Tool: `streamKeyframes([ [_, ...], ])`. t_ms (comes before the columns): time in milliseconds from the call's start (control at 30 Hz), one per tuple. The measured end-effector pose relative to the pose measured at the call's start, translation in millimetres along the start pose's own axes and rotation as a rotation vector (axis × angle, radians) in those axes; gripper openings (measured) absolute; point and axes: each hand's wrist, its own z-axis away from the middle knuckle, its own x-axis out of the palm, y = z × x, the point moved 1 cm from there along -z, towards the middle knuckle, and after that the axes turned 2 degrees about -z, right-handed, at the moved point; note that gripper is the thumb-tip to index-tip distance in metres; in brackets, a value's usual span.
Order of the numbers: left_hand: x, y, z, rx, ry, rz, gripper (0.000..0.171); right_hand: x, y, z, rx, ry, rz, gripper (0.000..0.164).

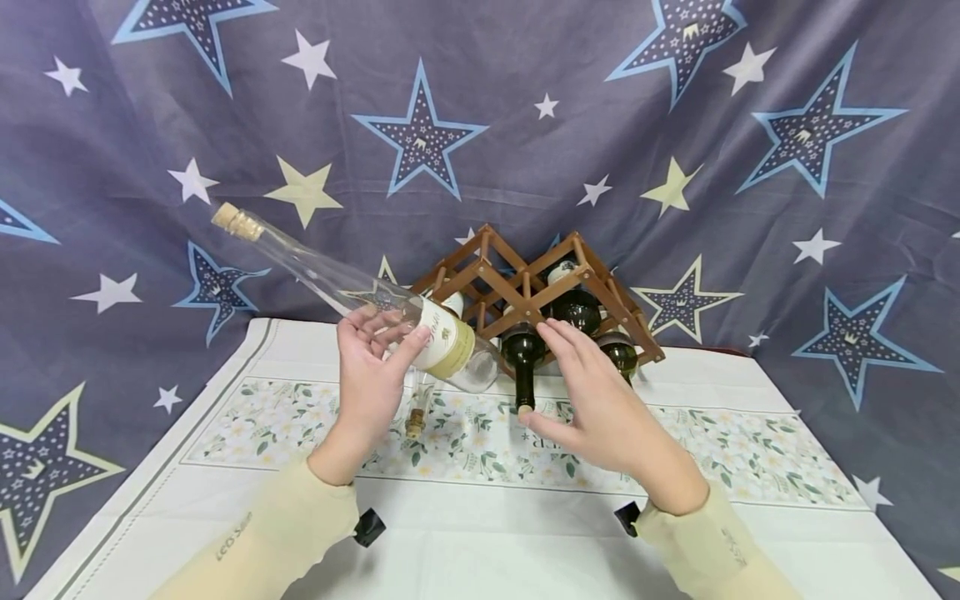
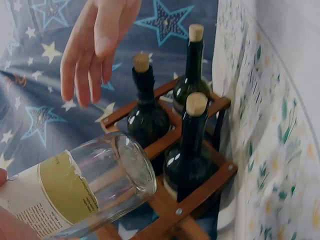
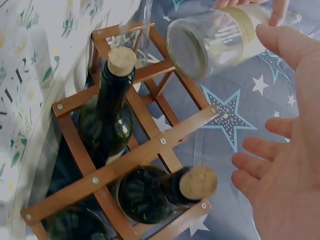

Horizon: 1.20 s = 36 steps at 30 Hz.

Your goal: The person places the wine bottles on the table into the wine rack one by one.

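Observation:
My left hand (image 1: 371, 371) grips a clear glass bottle (image 1: 390, 304) around its labelled lower body. The bottle is tilted, its corked neck up to the left and its base toward the wooden wine rack (image 1: 525, 304). My right hand (image 1: 611, 408) is open in front of the rack, fingers spread and nothing in it. In the head view its thumb overlaps the cork of a dark green bottle (image 1: 522, 358); in the right wrist view the palm (image 3: 295, 165) stands apart from the bottles. Two more dark bottles, an upper one (image 1: 576, 310) and a right-hand one (image 1: 618, 354), lie in the rack.
Another clear corked bottle (image 1: 420, 404) lies in the rack's lower left, neck toward me. The rack stands on a white table (image 1: 480, 533) with a floral runner (image 1: 292, 425). Behind it hangs a star-patterned cloth (image 1: 495, 183).

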Motion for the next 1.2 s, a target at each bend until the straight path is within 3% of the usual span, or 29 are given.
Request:
streamKeyframes([
  [633,22.9,-11.3,24.6,-0.055,-0.062,0.165,0.064,34.5,-9.1,-15.5,0.036,-0.046,-0.064,0.098],
  [967,29.1,-16.2,30.2,-0.067,-0.057,0.249,0.060,40.9,-10.0,-15.4,0.019,0.011,-0.073,0.097],
  [1200,31.3,-20.2,33.1,-0.113,-0.069,0.296,0.058,44.0,-8.1,-16.2,0.004,0.048,-0.086,0.096],
])
